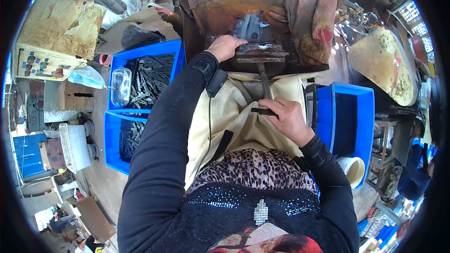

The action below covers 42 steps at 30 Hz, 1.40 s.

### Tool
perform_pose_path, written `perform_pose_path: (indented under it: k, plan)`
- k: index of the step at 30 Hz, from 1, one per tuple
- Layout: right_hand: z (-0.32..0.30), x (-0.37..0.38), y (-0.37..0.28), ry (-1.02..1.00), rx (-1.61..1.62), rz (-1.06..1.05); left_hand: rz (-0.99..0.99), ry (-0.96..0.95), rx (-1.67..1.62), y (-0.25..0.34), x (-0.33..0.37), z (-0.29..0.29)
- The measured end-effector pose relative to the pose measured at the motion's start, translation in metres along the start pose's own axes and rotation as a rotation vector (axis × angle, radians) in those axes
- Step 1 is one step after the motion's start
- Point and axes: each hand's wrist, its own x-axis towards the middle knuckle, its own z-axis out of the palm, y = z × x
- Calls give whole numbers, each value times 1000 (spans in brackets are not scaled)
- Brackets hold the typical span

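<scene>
My left hand (224,48) reaches to the left end of a dark, wet metal ledge (260,59) at the machine. Its fingers are drawn together, with the tip of one pointing right; whatever they pinch is hidden. Behind the ledge, a pale, wet streaked patch (251,27) shows. A metal bar (264,80) runs from the ledge back toward my lap. At the near end of that bar, my right hand (288,118) is closed on a small dark metal piece (264,111), whose end sticks out to the left. Whether these fingers also touch the bar, I cannot tell.
Blue bins (112,138) of dark metal strips stand at left, with a clear plastic box (121,86) on one. Another blue bin (354,129) is at right. Stained cloth (309,14) hangs around the machine. A control panel (44,67) sits far left.
</scene>
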Motion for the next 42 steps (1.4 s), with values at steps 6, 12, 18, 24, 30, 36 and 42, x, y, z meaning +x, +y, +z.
perform_pose_path:
  k: [6,12,18,24,30,36,42]
  plan:
    - [5,-1,-6,14,-60,-19,-5,33,89,6,-14,-15]
    - [6,5,2,97,-6,-5,-48,289,62,39,-40,-31]
    - [-20,92,-7,366,65,56,-291,650,13,56,-74,-21]
    - [-50,194,33,446,112,128,-287,639,54,55,-65,-17]
    - [-60,274,88,448,264,129,-345,564,38,55,-63,-17]
    - [-61,311,111,388,348,189,-383,525,31,58,-66,-21]
    - [-56,324,123,408,354,223,-393,477,27,55,-66,-15]
